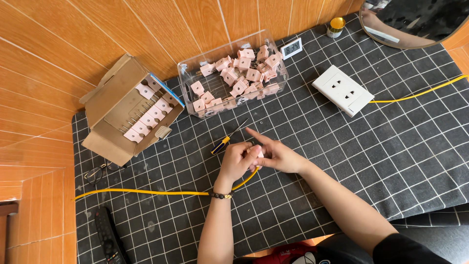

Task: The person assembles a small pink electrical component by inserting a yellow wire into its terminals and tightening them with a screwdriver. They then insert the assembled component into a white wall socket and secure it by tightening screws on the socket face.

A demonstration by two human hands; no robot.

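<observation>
While both hands pinch small pink plastic plug point(257, 155) at yellow cable point(161, 192) end: left hand point(238, 160) fingers clenched round it, right hand point(277, 155) gripping, forefinger out; screwdriver point(227, 139) idle; clear bin of loose plugs point(232, 73) waits.

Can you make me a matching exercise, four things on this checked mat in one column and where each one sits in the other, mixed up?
Things:
1. screwdriver
2. white socket plate
3. remote control
4. clear box of pink plugs

Places:
A. bottom left corner of the mat
B. far right, with a yellow cable
C. just beyond the left hand
D. far edge, beside the cardboard box

Pairs: 1-C, 2-B, 3-A, 4-D
</observation>
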